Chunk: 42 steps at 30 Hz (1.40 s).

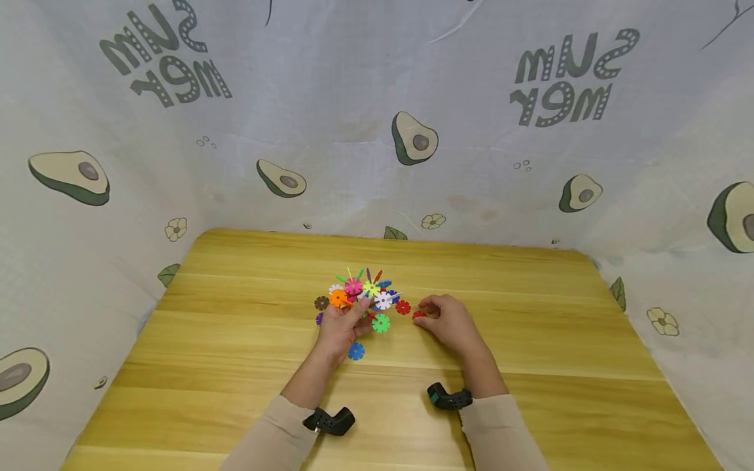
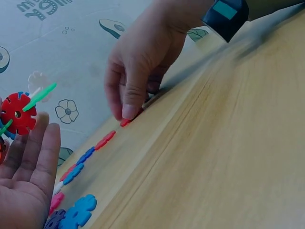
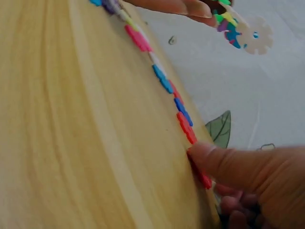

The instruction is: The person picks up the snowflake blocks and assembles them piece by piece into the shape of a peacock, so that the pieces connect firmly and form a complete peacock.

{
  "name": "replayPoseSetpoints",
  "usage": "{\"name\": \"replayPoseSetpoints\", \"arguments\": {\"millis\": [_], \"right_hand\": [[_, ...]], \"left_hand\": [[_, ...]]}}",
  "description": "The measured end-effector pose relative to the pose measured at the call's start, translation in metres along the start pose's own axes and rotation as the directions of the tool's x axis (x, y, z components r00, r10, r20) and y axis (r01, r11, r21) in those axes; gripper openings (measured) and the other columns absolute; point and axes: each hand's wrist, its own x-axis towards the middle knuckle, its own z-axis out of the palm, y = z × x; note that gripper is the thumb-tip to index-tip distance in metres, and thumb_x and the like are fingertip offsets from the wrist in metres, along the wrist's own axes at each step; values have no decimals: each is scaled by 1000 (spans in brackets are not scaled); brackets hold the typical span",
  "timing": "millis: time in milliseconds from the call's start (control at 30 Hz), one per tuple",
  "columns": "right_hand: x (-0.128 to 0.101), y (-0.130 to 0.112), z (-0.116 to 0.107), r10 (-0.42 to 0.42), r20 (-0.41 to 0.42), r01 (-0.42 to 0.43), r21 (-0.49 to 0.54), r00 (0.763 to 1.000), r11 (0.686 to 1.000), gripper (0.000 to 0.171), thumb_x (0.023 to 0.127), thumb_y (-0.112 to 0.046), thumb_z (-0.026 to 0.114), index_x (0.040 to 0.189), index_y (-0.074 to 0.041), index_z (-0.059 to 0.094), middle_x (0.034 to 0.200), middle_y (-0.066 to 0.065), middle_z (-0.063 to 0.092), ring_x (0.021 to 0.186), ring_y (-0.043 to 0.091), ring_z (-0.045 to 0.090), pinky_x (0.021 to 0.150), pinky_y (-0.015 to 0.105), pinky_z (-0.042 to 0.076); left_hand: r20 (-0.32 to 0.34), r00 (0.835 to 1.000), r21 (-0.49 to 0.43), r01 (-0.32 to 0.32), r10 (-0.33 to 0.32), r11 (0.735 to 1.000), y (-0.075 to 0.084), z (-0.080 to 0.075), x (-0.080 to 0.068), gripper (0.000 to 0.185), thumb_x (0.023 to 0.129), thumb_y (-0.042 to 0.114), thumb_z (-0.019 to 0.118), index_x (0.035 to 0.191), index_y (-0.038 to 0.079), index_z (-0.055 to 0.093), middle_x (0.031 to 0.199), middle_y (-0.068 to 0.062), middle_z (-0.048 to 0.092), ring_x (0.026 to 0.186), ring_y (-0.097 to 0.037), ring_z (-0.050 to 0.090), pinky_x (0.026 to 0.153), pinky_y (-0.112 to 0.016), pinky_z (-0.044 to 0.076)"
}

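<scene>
My left hand (image 1: 338, 330) grips a spiky cluster of interlocking flower-shaped plastic discs (image 1: 353, 286), thumb laid across its near side. In the left wrist view, a red disc (image 2: 18, 113) with green ones slotted into it stands above the fingers. The right hand (image 1: 452, 324) is down at the tabletop, to the right of the cluster, its thumb and fingertips pinching a red flower disc (image 1: 419, 314). Seen from the right wrist, the thumb covers part of that disc (image 3: 202, 174), which lies close to the wood. Another red disc (image 3: 186, 126) lies just beyond the thumb.
Several loose discs lie around the cluster on the wooden table (image 1: 247, 366), among them a brown disc (image 1: 321, 303) at the left and a blue disc (image 1: 356, 351) near the left wrist. A white printed curtain (image 1: 353, 85) hangs behind the table's far edge.
</scene>
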Motion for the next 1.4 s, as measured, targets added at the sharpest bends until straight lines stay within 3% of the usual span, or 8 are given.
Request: {"name": "replayPoseSetpoints", "arguments": {"millis": [100,167,367,533,667,933,1100,1400], "right_hand": [[-1,-2,0,0,46,4,-85,999,996,28,89,-25,81,107,-7,72,105,10,66,95,23,60,91,46,54],[-2,-4,0,10,58,-6,-70,998,998,26,89,-25,80,105,-6,71,103,10,67,93,23,60,90,45,54],[-2,-8,0,27,28,-31,162,999,986,17,93,-21,76,102,-10,65,97,5,70,86,17,62,79,28,53],[-6,-16,0,-59,-10,57,451,998,891,19,93,-14,76,105,-5,66,104,14,71,89,15,70,79,20,59],[-8,-21,5,-144,-27,133,572,989,810,19,92,-7,75,106,3,66,106,20,71,88,11,73,81,21,61],[-10,-26,12,-186,-85,198,625,979,755,17,90,-4,76,103,6,70,103,22,73,86,8,73,79,22,62],[-10,-28,14,-173,-116,207,635,978,744,19,90,-6,77,103,6,70,105,25,73,88,8,73,80,22,62],[-10,-32,18,-161,-111,193,685,981,703,18,91,2,73,103,12,64,99,13,74,87,7,75,80,24,63]], "left_hand": [[28,1000,1,-6,6,1000,-1,-1,-1,35,101,18,66,132,8,55,96,6,77,78,-13,75,76,-33,65],[54,998,-8,-19,19,1000,-1,-1,-2,34,100,13,66,132,7,55,97,4,78,82,-15,77,77,-35,65],[101,994,-20,-38,40,999,-1,1,-4,35,99,1,64,132,5,56,103,3,78,93,-16,77,83,-37,64],[62,998,-88,-14,19,996,0,3,-5,39,98,3,66,135,8,55,109,3,74,100,-13,73,89,-32,63],[38,999,-122,0,5,992,0,5,-6,38,99,4,64,136,8,54,109,2,73,98,-13,72,87,-28,62],[44,999,-163,11,-4,987,1,7,-6,31,101,6,62,131,9,58,107,1,74,95,-12,72,86,-27,63],[49,999,-188,-1,10,982,2,8,-5,30,100,6,64,130,9,59,109,0,74,99,-13,73,90,-29,62],[30,1000,-186,0,6,983,1,6,-5,40,98,11,70,134,5,56,110,0,74,97,-13,73,88,-29,62]]}}
